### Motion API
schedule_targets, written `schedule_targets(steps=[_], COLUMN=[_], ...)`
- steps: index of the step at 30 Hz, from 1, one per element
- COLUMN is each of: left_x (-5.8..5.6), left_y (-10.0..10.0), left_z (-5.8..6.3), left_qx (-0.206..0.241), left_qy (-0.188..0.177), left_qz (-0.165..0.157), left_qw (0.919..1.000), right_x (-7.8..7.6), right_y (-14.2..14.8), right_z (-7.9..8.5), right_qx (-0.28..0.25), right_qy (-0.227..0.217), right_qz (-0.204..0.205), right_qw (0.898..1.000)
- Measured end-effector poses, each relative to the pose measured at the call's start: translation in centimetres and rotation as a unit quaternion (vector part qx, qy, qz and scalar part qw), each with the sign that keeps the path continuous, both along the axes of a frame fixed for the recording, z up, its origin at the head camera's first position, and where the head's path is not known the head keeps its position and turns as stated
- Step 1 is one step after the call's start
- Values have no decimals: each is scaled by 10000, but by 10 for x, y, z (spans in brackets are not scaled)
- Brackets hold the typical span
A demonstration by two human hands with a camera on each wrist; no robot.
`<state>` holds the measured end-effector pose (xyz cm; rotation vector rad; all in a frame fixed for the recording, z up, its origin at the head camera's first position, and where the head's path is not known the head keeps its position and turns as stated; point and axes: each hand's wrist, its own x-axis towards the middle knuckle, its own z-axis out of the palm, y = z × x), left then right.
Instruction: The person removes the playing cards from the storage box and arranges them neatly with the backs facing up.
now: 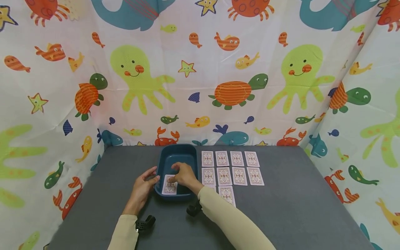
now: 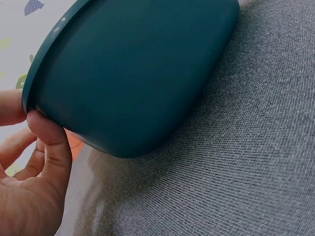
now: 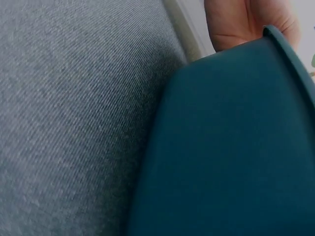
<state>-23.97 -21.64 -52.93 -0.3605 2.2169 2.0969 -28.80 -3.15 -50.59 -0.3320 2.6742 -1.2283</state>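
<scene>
A dark teal plastic tub (image 1: 162, 159) stands on the grey table. My left hand (image 1: 142, 190) is at its left side; in the left wrist view, thumb and finger pinch the tub's rim (image 2: 30, 78). Inside the tub, at the near left, a playing card (image 1: 169, 189) lies face down with a patterned back. My right hand (image 1: 185, 176) reaches over the tub's near right side. Its thumb is over the card, and a bent finger is raised farther back, apart from the thumb. The right wrist view shows mostly the tub's outer wall (image 3: 231, 142).
Right of the tub, playing cards (image 1: 224, 176) lie face down in rows; my right sleeve (image 1: 231, 220) partly covers the nearest row. A white cloth (image 1: 200, 93) printed with sea animals hangs behind and beside the table (image 1: 290, 201). Black wrist cameras (image 1: 145, 223) sit on both wrists.
</scene>
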Motion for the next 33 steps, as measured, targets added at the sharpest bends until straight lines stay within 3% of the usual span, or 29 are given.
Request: schedule_targets(steps=[19,26,33], left_x=[-1,0,-1], left_y=[-1,-2,-2], left_z=[-4,-4,-4], left_qx=[-51,-75,-93], left_qy=[99,99,55], left_qz=[40,38,86], left_qw=[9999,9999,9999], right_x=[0,0,0], right_y=[-2,-5,-6], right_z=[-3,-7,-7], right_qx=[551,975,1202], right_qy=[181,414,201], right_qz=[119,135,173], right_qw=[9982,9943,9924])
